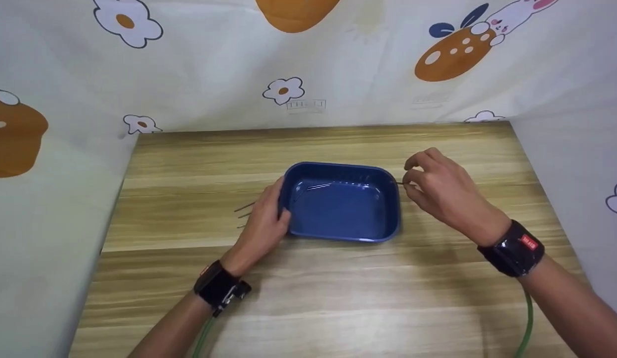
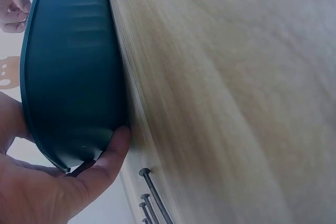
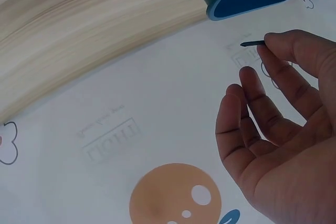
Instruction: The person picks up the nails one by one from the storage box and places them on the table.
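A blue plastic box point(image 1: 345, 211) with rounded corners and its mouth upward stands mid-table. My left hand point(image 1: 266, 214) grips the box by its left end; in the left wrist view a finger point(image 2: 113, 150) lies along the outer wall. Right of the box, my right hand point(image 1: 442, 191) pinches a thin dark nail point(image 3: 253, 43) between thumb and index finger, its pointed end toward the box. The other fingers of that hand are loosely bent. Several more nails point(image 2: 157, 198) lie on the table beside my left hand, partly hidden by it in the head view.
The wood-grain table point(image 1: 348, 298) is bordered at the back and sides by a pale printed cloth point(image 1: 204, 74). Thin bright lines show inside the box near its back wall; I cannot tell whether they are nails or reflections. A green cord point(image 1: 528, 318) hangs from the right wristband.
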`<state>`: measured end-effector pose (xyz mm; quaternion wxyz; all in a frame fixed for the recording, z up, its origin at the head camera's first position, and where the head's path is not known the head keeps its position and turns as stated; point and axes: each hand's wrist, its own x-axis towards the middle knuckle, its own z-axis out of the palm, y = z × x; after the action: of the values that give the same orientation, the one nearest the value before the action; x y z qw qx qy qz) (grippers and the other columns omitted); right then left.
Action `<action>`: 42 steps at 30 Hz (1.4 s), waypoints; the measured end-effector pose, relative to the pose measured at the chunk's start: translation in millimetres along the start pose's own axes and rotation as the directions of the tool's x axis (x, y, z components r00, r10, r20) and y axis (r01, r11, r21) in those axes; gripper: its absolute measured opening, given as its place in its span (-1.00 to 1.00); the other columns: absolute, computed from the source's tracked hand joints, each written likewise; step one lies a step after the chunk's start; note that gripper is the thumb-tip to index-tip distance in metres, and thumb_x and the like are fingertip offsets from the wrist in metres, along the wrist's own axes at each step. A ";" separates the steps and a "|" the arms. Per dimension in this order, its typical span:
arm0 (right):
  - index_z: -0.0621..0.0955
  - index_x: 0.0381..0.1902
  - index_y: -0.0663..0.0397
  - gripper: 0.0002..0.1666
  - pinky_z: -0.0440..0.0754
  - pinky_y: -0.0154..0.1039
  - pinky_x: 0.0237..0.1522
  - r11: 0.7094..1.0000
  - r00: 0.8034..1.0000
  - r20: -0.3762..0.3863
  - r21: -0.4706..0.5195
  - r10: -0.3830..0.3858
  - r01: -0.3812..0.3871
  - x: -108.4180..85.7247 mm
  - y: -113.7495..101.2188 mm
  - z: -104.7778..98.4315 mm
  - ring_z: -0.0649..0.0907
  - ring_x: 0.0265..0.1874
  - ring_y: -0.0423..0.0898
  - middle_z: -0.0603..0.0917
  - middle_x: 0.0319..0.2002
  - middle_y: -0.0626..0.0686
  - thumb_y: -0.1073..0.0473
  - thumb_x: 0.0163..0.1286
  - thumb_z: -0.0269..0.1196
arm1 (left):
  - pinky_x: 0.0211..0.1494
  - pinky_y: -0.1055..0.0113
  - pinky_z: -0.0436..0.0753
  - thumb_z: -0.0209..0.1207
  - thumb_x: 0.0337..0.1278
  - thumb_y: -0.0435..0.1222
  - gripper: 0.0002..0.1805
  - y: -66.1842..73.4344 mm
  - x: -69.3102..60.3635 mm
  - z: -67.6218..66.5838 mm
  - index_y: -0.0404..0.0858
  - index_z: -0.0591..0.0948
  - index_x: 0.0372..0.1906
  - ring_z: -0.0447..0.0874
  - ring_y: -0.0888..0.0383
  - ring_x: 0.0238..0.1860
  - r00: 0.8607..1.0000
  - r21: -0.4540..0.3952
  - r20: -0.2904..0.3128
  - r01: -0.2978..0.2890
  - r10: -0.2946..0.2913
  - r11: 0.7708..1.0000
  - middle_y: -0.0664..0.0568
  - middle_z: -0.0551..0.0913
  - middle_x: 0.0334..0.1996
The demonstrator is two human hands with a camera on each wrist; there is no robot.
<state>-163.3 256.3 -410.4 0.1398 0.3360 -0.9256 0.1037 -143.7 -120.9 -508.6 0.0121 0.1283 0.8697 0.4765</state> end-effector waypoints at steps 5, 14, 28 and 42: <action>0.84 -0.29 0.25 -0.94 0.77 0.02 -0.17 1.000 1.000 0.003 -0.004 -0.006 0.006 -0.5 -0.6 2.1 0.64 -0.07 0.16 0.76 -0.07 0.20 0.44 0.28 0.48 | 0.68 -0.05 0.37 0.15 0.39 -0.56 -0.15 0.3 -0.5 -0.5 -0.34 0.20 0.74 0.40 -0.16 0.58 1.000 -0.017 0.006 0.002 -0.002 1.000 -0.32 0.43 0.57; 0.83 -0.30 0.25 -0.94 0.77 0.03 -0.16 1.000 1.000 -0.007 0.004 -0.002 0.002 -5.1 -0.5 4.4 0.65 -0.08 0.15 0.76 -0.08 0.20 0.44 0.28 0.48 | 0.67 -0.03 0.38 0.15 0.41 -0.56 -0.15 0.9 -0.7 0.7 -0.34 0.19 0.75 0.39 -0.15 0.59 1.000 -0.021 0.009 -0.007 0.007 1.000 -0.31 0.41 0.58; 0.81 -0.34 0.21 -0.94 0.76 0.03 -0.21 0.999 0.999 0.006 0.010 0.039 -0.039 -19.4 2.7 10.2 0.65 -0.07 0.14 0.76 -0.07 0.19 0.43 0.27 0.48 | 0.68 -0.07 0.36 0.17 0.40 -0.54 -0.17 -2.4 -0.5 1.7 -0.42 0.21 0.72 0.39 -0.20 0.59 0.999 0.004 -0.017 -0.027 0.028 1.000 -0.36 0.41 0.57; 0.81 -0.34 0.22 -0.93 0.77 0.06 -0.21 0.993 0.993 0.027 0.020 0.113 -0.114 -44.7 14.3 25.5 0.67 -0.09 0.13 0.77 -0.08 0.17 0.43 0.21 0.48 | 0.68 -0.05 0.36 0.16 0.42 -0.54 -0.17 -1.4 -0.9 1.3 -0.41 0.19 0.73 0.39 -0.17 0.60 1.000 -0.005 -0.006 0.008 -0.008 1.000 -0.33 0.40 0.58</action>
<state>-144.6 286.4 -450.4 0.1181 0.2857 -0.9437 0.1172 -142.9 -120.7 -510.5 0.0117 0.1231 0.8691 0.4789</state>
